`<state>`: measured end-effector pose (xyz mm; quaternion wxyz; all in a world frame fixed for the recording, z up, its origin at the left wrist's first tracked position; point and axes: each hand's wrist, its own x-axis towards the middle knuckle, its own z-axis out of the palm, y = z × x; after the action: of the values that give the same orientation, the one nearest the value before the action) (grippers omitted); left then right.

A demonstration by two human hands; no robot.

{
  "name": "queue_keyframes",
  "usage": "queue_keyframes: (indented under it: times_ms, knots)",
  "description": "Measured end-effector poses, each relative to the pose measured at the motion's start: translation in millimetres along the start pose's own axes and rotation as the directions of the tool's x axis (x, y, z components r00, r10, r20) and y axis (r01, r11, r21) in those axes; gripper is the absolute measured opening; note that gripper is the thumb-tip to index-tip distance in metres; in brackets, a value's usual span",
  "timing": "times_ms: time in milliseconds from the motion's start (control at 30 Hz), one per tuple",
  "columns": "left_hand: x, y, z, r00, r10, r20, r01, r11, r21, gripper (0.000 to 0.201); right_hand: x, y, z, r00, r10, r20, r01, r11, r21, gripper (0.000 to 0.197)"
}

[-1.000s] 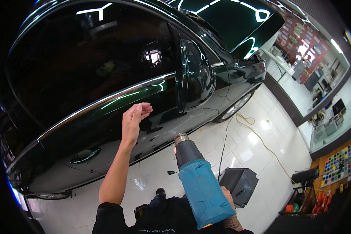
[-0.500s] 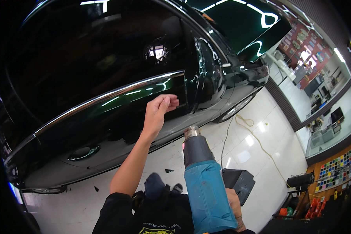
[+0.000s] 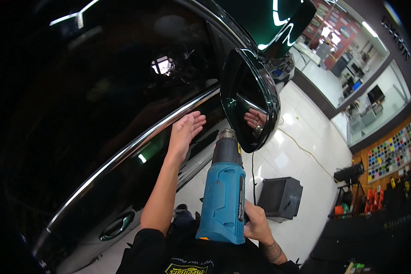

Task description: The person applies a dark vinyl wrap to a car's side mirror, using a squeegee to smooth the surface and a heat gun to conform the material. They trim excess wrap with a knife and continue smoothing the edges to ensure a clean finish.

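Beside the car door (image 3: 123, 137), the left hand (image 3: 185, 132) lies spread flat below the chrome trim (image 3: 137, 144); the right hand (image 3: 256, 223) grips a heat gun (image 3: 223, 192), nozzle close enough to risk scorching fingers.

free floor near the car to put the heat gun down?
Bare white tile floor lies between the black car door and the dark box, crossed by a yellow cord. Crowded at the right wall: orange tools and shelves. The right hand holds the heat gun.
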<state>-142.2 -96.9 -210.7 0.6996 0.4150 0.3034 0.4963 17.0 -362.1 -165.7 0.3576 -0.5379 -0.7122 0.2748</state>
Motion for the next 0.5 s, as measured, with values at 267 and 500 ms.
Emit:
queue_keyframes:
  times_ms: [267,500]
  knots:
    - [26,-5,5,0.956,-0.178,0.233,0.189,0.982,-0.025,0.055,36,-26,28,0.991,0.108,-0.081,-0.113,0.992,-0.055,0.071]
    - [44,3,8,0.962,-0.173,0.211,0.193,0.978,-0.081,0.056,63,-35,32,0.984,0.103,-0.144,-0.112,0.992,-0.058,0.066]
